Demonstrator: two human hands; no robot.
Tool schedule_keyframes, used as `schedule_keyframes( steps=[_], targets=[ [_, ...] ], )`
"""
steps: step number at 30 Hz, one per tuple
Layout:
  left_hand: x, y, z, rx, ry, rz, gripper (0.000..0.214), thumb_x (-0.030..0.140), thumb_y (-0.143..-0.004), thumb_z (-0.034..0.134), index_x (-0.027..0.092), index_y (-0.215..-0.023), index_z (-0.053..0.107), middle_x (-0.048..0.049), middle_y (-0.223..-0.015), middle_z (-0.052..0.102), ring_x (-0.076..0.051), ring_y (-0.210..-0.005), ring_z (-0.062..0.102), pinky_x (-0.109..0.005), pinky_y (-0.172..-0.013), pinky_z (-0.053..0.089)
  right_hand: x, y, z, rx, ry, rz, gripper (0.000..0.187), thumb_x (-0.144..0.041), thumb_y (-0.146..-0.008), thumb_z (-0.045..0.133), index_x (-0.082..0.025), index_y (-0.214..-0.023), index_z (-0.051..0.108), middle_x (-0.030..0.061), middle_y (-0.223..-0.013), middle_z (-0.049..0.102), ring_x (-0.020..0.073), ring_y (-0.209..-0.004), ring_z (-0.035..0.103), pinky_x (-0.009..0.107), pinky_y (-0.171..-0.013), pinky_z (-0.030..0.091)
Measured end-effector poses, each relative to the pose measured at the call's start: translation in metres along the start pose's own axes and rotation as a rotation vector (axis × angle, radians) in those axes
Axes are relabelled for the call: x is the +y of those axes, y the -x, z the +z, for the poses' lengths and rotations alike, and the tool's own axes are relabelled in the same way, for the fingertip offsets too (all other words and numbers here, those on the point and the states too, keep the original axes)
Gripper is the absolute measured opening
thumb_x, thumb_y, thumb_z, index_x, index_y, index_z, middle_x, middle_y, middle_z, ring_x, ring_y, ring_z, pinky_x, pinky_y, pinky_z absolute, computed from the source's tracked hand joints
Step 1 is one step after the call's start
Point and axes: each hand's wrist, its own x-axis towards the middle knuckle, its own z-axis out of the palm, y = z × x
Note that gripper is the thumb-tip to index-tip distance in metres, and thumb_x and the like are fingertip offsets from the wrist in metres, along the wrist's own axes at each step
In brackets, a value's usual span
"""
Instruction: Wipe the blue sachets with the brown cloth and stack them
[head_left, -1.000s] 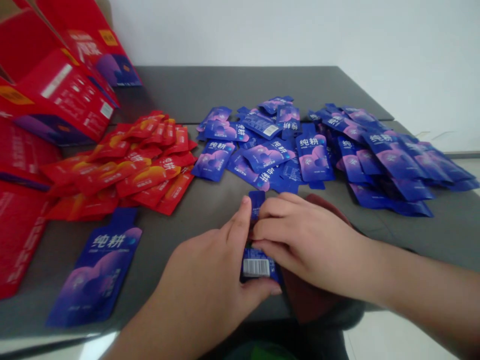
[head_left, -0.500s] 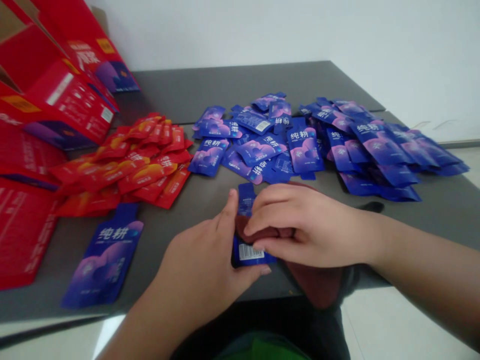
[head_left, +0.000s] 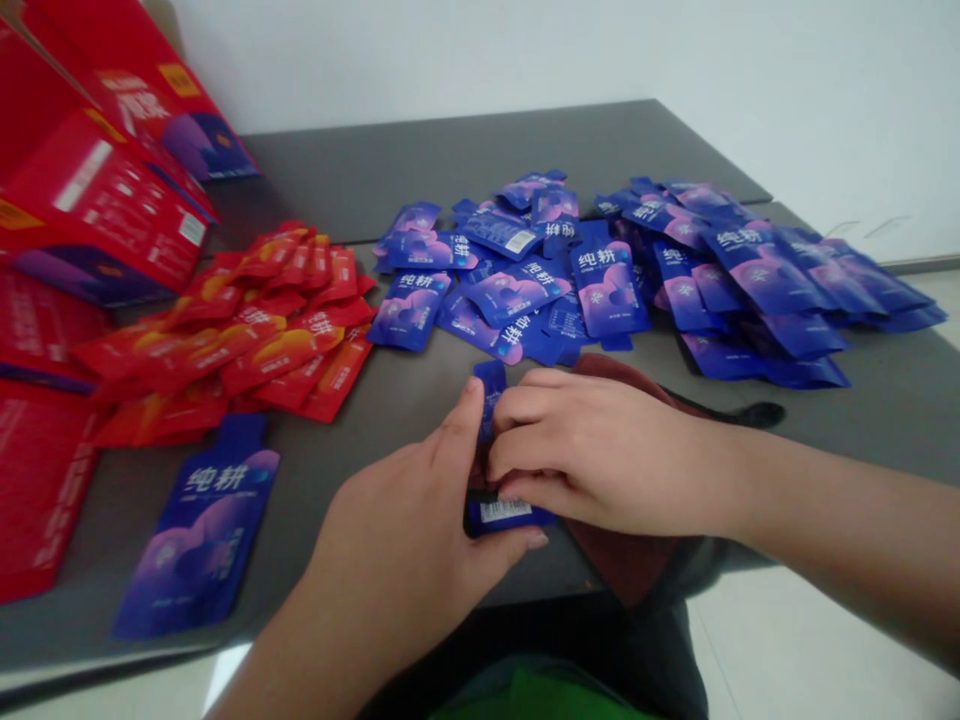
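My left hand (head_left: 409, 535) grips a blue sachet (head_left: 501, 513) lying near the table's front edge, thumb along its left side, fingers under its barcoded lower end. My right hand (head_left: 600, 450) lies over the sachet with its fingers curled, pressing a dark red cloth (head_left: 626, 560) against it. The cloth spreads beneath that hand and hangs over the edge. Only the sachet's top tab and bottom end show between the hands.
A single blue sachet (head_left: 199, 525) lies at the front left on the grey table (head_left: 390, 180). Several red sachets (head_left: 255, 330) are heaped at left, many blue sachets (head_left: 660, 270) across the back right. Red boxes (head_left: 97, 190) stand at the far left.
My right hand has slid a little along the sachet with the cloth; my left hand keeps its grip. The view has shifted slightly.
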Motion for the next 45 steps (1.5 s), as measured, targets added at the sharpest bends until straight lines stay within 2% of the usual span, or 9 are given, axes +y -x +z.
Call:
schedule_keyframes(
  steps=[6, 11, 15, 21, 25, 32, 38, 41, 45],
  targets=[
    [0.003, -0.002, -0.002, 0.010, -0.001, -0.008, 0.110, 0.060, -0.090, 0.080, 0.012, -0.171, 0.022, -0.0229, -0.141, 0.073, -0.041, -0.114, 0.079, -0.048, -0.085, 0.064, 0.013, -0.006, 0.002, 0.061, 0.069, 0.123, 0.013, -0.022, -0.105, 0.066, -0.020, -0.105, 0.079, 0.0078, -0.108, 0.072, 0.0256, -0.104, 0.067, 0.043, -0.100, 0.049],
    [0.003, -0.001, -0.003, 0.018, 0.020, -0.013, 0.115, 0.059, -0.088, 0.082, 0.013, -0.172, 0.019, -0.0223, -0.141, 0.073, -0.041, -0.115, 0.079, -0.047, -0.088, 0.063, 0.019, -0.004, 0.004, 0.222, 0.102, 0.227, 0.014, -0.023, -0.105, 0.064, -0.019, -0.105, 0.078, 0.0087, -0.104, 0.074, 0.0259, -0.101, 0.069, 0.043, -0.095, 0.053],
    [0.003, 0.001, -0.002, 0.029, 0.040, -0.021, 0.118, 0.060, -0.087, 0.083, 0.013, -0.172, 0.016, -0.0224, -0.143, 0.072, -0.041, -0.117, 0.078, -0.046, -0.089, 0.063, 0.022, 0.004, -0.005, 0.353, -0.068, 0.128, 0.013, -0.024, -0.102, 0.072, -0.022, -0.113, 0.076, 0.0073, -0.110, 0.076, 0.0242, -0.106, 0.071, 0.039, -0.096, 0.056],
    [0.000, 0.001, -0.002, 0.012, 0.067, 0.004, 0.119, 0.059, -0.089, 0.081, 0.013, -0.173, 0.010, -0.0207, -0.132, 0.078, -0.040, -0.109, 0.080, -0.046, -0.084, 0.063, 0.003, 0.004, -0.016, -0.025, -0.345, -0.043, 0.014, -0.018, -0.098, 0.079, -0.022, -0.111, 0.079, 0.0024, -0.106, 0.078, 0.0168, -0.105, 0.072, 0.030, -0.096, 0.054],
    [0.000, 0.001, 0.001, 0.025, 0.061, 0.017, 0.119, 0.054, -0.087, 0.084, 0.014, -0.172, 0.011, -0.0182, -0.124, 0.080, -0.038, -0.105, 0.081, -0.043, -0.084, 0.063, -0.004, 0.000, -0.012, -0.087, -0.253, -0.025, 0.008, -0.018, -0.101, 0.075, -0.023, -0.106, 0.079, 0.0016, -0.102, 0.077, 0.0193, -0.106, 0.069, 0.035, -0.100, 0.050],
    [0.001, -0.001, 0.001, 0.045, 0.050, 0.017, 0.119, 0.059, -0.083, 0.087, 0.015, -0.170, 0.018, -0.0198, -0.124, 0.080, -0.038, -0.101, 0.083, -0.043, -0.083, 0.065, 0.007, -0.005, -0.002, 0.037, -0.073, 0.118, 0.011, -0.021, -0.104, 0.069, -0.023, -0.101, 0.079, 0.0046, -0.104, 0.074, 0.0227, -0.104, 0.068, 0.041, -0.100, 0.048],
    [0.001, -0.003, -0.002, 0.055, 0.063, 0.008, 0.118, 0.059, -0.081, 0.089, 0.012, -0.169, 0.026, -0.0244, -0.137, 0.075, -0.041, -0.110, 0.081, -0.047, -0.088, 0.066, 0.018, -0.012, 0.002, 0.138, 0.079, 0.259, 0.015, -0.021, -0.105, 0.064, -0.020, -0.106, 0.079, 0.0070, -0.105, 0.074, 0.0246, -0.103, 0.069, 0.041, -0.096, 0.053],
    [0.000, -0.002, -0.001, 0.081, 0.079, 0.026, 0.117, 0.058, -0.080, 0.091, 0.009, -0.168, 0.030, -0.0270, -0.149, 0.068, -0.042, -0.123, 0.076, -0.048, -0.096, 0.065, 0.022, -0.009, 0.001, 0.245, 0.017, 0.330, 0.013, -0.024, -0.103, 0.067, -0.021, -0.108, 0.079, 0.0060, -0.106, 0.076, 0.0237, -0.099, 0.071, 0.039, -0.092, 0.055],
    [-0.001, -0.001, 0.001, 0.071, 0.101, -0.010, 0.120, 0.057, -0.081, 0.089, 0.007, -0.169, 0.026, -0.0272, -0.146, 0.069, -0.042, -0.121, 0.077, -0.047, -0.093, 0.065, 0.022, 0.001, -0.006, 0.343, -0.230, 0.351, 0.016, -0.029, -0.098, 0.075, -0.023, -0.113, 0.077, 0.0027, -0.106, 0.077, 0.0194, -0.090, 0.072, 0.033, -0.080, 0.057]
  ],
)
